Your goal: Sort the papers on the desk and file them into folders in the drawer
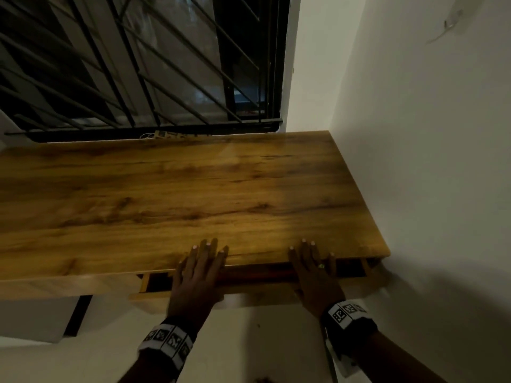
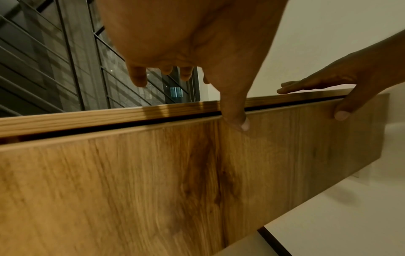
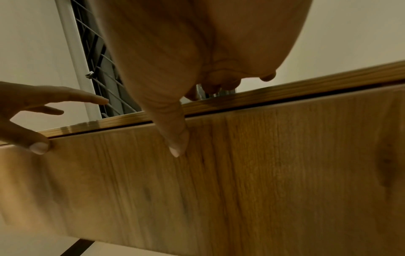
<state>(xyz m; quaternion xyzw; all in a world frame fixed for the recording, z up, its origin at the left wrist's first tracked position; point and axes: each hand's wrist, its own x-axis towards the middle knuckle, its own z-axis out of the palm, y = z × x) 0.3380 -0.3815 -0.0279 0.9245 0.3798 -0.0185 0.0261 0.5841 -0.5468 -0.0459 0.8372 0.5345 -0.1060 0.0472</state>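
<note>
**Drawer: handling and grip points**

The drawer sits under the desk front edge, open by a narrow gap. Left hand and right hand lie well apart, fingers straight over the desk edge, thumbs on the drawer front. No papers or folders are visible. The front is a rigid, smooth wooden panel, probably light; press it evenly near both ends to prevent racking.

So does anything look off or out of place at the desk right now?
Only that the drawer sits slightly open under the desk edge, left hand and right hand spread flat over the gap. No papers show on the desktop. Nothing spilled or damaged.
</note>
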